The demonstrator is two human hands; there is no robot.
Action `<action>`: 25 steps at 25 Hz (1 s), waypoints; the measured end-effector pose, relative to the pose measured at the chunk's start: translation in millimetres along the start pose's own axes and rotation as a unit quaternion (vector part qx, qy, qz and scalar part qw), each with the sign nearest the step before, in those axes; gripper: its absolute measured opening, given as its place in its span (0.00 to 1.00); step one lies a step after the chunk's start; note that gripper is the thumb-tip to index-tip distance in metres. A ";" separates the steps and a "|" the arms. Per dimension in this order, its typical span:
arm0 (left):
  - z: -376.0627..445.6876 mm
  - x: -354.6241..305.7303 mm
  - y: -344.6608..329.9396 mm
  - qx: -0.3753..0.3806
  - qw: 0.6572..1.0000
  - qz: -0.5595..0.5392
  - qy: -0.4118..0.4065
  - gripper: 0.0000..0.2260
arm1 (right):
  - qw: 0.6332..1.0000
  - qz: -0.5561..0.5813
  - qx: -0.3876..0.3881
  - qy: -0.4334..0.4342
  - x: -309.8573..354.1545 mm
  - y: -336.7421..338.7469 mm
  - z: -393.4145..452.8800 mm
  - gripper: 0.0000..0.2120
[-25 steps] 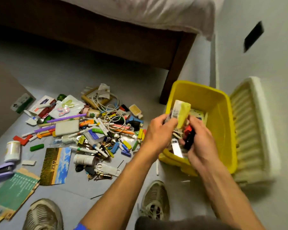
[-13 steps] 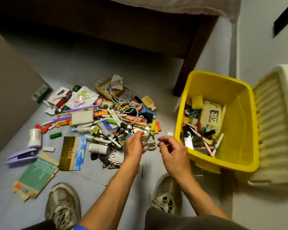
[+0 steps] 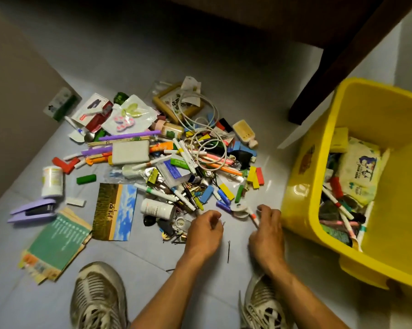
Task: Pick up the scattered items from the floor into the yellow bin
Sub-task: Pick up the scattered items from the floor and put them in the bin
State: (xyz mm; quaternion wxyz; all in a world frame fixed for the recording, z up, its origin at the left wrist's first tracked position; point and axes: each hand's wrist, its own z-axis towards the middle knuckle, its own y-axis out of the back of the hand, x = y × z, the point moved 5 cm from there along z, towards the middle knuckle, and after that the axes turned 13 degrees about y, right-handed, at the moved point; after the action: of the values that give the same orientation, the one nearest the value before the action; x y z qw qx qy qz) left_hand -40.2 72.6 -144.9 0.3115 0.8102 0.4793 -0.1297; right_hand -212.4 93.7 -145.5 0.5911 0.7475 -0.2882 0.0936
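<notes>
Reaching low over the grey floor [image 3: 224, 67], both hands work at the near edge of the scattered items [image 3: 176, 162]; the left hand [image 3: 203, 230] has its fingers curled, pinching what looks like a thin dark hairpin, too small to be sure; the right hand [image 3: 266, 229] grips a white marker [image 3: 253, 216] with an orange band, its long axis running from upper left down toward the palm; another hairpin [image 3: 228, 251] lies on the floor between the wrists, lengthwise toward the person; the yellow bin [image 3: 302, 186] stands just right of the right hand, partly filled, its long side running away to the upper right
</notes>
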 end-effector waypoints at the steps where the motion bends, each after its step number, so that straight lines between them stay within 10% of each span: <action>1: 0.2 -4.2 2.1 -0.019 0.998 0.045 -0.030 0.10 | 0.997 0.058 -0.013 -0.040 -0.4 -1.0 -0.8 0.25; 5: 10.4 -46.3 -0.2 -0.093 0.943 0.250 -0.199 0.23 | 0.989 0.124 -0.076 -0.039 6.3 2.9 2.4 0.07; 9: 33.1 -68.7 -17.4 -0.051 0.852 0.489 -0.180 0.43 | 0.990 0.133 -0.043 0.026 15.7 10.3 39.5 0.23; 13: 29.9 -64.2 -8.2 -0.106 0.873 0.428 -0.208 0.23 | 0.987 0.151 -0.050 -0.001 24.0 3.8 71.5 0.31; 19: 31.4 -59.9 -0.6 -0.082 0.913 0.344 -0.205 0.10 | 0.996 0.072 0.003 0.053 33.4 -13.0 84.6 0.04; 25: 18.8 -38.9 31.6 -0.136 0.976 0.101 -0.134 0.04 | 0.969 0.227 -0.094 -0.030 13.1 -0.5 48.9 0.12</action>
State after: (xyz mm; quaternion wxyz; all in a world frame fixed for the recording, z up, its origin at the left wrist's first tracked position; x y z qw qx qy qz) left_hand -31.1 22.8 -127.6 0.4920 0.7794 0.3623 -0.1387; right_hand -211.2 43.7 -153.5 0.6129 0.6066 -0.4751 0.1754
